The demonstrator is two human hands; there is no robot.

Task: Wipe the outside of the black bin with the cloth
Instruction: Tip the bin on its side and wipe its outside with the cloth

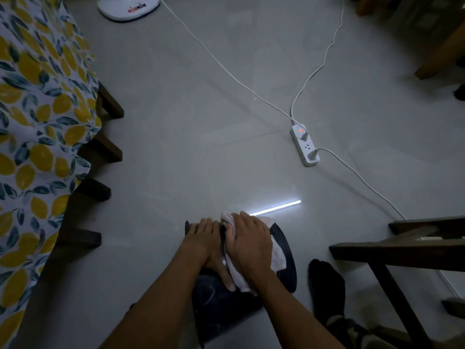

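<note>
Black bin (pixel 226 306) sits on the grey tiled floor (pixel 176 122) at the near edge of view, just in front of me, seemingly tipped so its rim end points away from me — the light is poor and I cannot fix its exact attitude.

My left hand (pixel 211 248) lies flat on the left part of the bin's upper surface, fingers spread and extended, not closed round anything — it looks to be steadying the bin. My right hand (pixel 251 250) is pressed palm-down on the white cloth (pixel 278 256), fingers curled loosely over it, holding it against the bin's right shoulder. The cloth bunches out at the far side of the hand and trails out on the right and near sides.

Progress, as a judgement: wiping is under way on the top and right-hand outer surface. The lower near wall shows faint pale smears or reflections; I cannot tell which, so I cannot call any area finished. The left flank, the underside against the floor and the far end are not visibly covered by the cloth now — I count those as still to do, which would mean turning the bin.

Nearby: white power strip (pixel 305 146) with cables far right, wooden chair (pixel 402 253) near right, lemon-print tablecloth (pixel 37 122) left.
</note>
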